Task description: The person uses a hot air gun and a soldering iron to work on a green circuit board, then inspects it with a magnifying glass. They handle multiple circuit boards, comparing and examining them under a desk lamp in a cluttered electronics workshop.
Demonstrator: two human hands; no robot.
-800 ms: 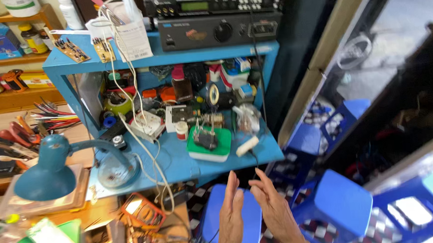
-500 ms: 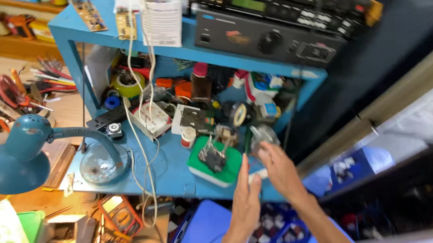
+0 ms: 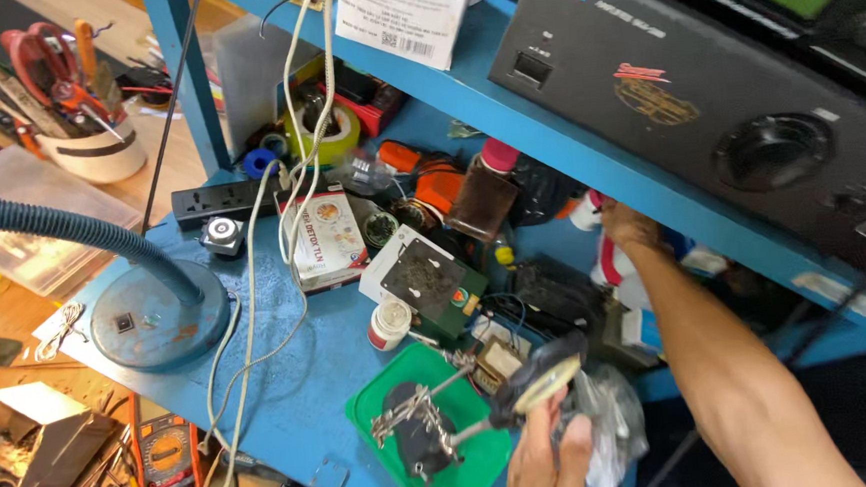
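Gripping the round magnifying lens point(image 3: 547, 379) of a helping-hands stand point(image 3: 419, 427), our left hand point(image 3: 549, 457) closes its fingers around the lens rim at the lower edge of the view. That stand sits on a green tray point(image 3: 467, 472) on the blue shelf point(image 3: 310, 361), its metal arms and clips spread over the tray. Our right hand point(image 3: 624, 224) reaches deep under the upper shelf board, among white and red containers point(image 3: 610, 263) at the back; we cannot tell whether it grasps anything there, since its fingers are hidden. Nearby we see a small white bottle point(image 3: 390, 324), a blue desk lamp base point(image 3: 157, 316) and a black amplifier point(image 3: 735, 105) above.
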